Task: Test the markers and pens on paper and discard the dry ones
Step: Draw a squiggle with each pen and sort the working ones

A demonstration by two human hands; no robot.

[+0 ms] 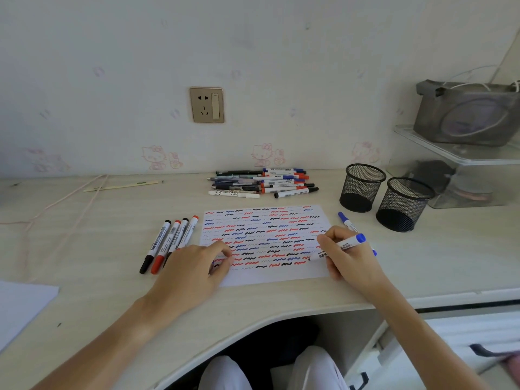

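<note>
On the pale wood-grain worktop (112,220) lies a white sheet of paper (270,277) covered with rows of red, blue and black squiggles. The right hand (349,257) curls its fingers (327,239) round a white marker with a blue cap posted on its far end (342,246), its tip touching the paper near the right edge. The left hand (191,268) presses the sheet's near left corner, fingers loosely bent and holding nothing. Four capped black and red markers (168,240) lie side by side just left of the paper. A pile of assorted pens and markers (261,182) sits beyond the sheet, and two black mesh pen cups (385,197) stand to the far right.
</note>
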